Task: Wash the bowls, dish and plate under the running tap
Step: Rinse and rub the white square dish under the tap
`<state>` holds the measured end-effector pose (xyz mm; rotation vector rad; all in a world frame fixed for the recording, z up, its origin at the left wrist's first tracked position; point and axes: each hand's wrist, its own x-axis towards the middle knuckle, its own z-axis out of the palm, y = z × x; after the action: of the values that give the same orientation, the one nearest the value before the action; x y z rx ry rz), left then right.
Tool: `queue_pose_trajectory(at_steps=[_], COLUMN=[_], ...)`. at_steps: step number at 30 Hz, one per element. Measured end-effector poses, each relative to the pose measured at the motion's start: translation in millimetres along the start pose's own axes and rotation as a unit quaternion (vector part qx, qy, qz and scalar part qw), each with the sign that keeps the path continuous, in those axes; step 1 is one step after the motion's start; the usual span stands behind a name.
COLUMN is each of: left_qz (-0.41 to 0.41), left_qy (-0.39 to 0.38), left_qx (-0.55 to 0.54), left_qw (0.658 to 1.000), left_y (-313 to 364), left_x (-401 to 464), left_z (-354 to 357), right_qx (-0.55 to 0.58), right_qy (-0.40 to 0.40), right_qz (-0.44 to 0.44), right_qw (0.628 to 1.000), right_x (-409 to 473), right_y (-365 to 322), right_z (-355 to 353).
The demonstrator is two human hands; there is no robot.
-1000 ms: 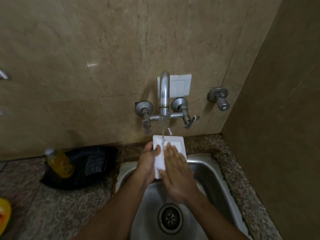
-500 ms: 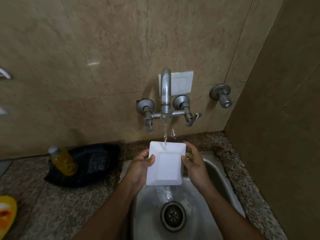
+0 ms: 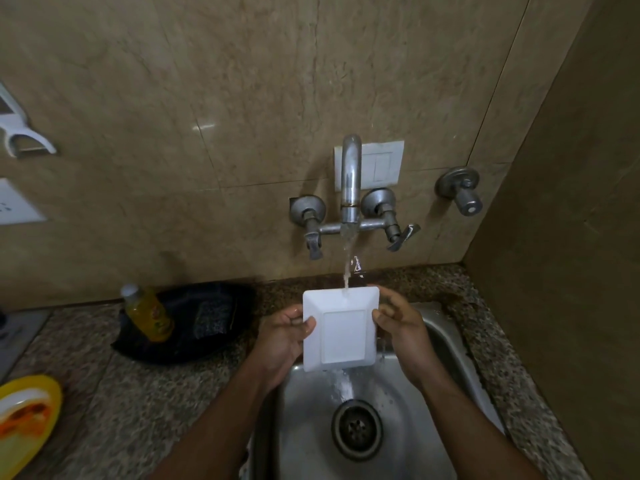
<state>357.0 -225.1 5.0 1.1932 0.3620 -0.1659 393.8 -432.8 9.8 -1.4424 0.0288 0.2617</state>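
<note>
both hands, left hand (image 3: 282,336) and right hand (image 3: 401,327), pinch the unmarked white dish (image 3: 341,329) under the tap (image 3: 350,181).

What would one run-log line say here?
white square dish under tap stream | left hand grips | right hand grips | over sink

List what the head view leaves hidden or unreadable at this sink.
- Dish far face: turned away from the camera, so its cleanliness is unknown.
- Right hand fingers: partly behind the dish.
- Bottle label: too blurred to read.
- Yellow plate: cut off by the left edge.
- Bowls: none can be made out.
</note>
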Motion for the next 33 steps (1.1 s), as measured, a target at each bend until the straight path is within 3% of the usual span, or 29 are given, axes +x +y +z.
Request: queue_pose_trajectory(at_steps=[3,9,13,23,26,27,29,32,33], left_qz=[-0.002,-0.025,-0.03,-0.067,-0.076,-0.081,-0.088,-0.091,-0.095], left_qy=[0.025,0.077,0.111,0.113,0.111,0.114,0.132,0.168,0.172], left_qx=[-0.033,-0.082,-0.09,-0.083,-0.069,-0.067,-0.063,-0.054,-0.051], left_qw=[0.999,0.993,0.989,0.988,0.988,0.988,0.985,0.98,0.979], left_y=[0.6,-0.4,5.7,11.2,12.6,13.8,16.9,17.4,16.1], left_x=[-0.3,-0.6,1.3,12.9,19.3,21.1,25.3,32.8,34.0], left_z=[1.3,-15.7,-21.0,-4.1,10.5,18.0,30.4,34.4,34.4], right_qx=[0.001,-0.038,-0.046,0.012,-0.139,-0.246,-0.449,-0.614,-0.635], right_qy=[-0.001,-0.083,-0.083,-0.061,-0.035,-0.038,-0.032,-0.074,-0.098], right_qz=[0.013,0.021,0.045,0.07,-0.02,-0.064,-0.14,-0.22,-0.228], right_qw=[1.0,0.996,0.994,0.996,0.99,0.966,0.882,0.755,0.731], right_x=[2.9,5.4,5.2,14.7,21.7,21.8,12.6,-14.0,-14.8], right_y=[-1.7,-12.3,-11.7,-4.7,2.8,5.0,12.6,24.3,28.5], right_z=[2.7,17.1,21.8,10.2,13.0,15.4,16.6,8.4,4.0])
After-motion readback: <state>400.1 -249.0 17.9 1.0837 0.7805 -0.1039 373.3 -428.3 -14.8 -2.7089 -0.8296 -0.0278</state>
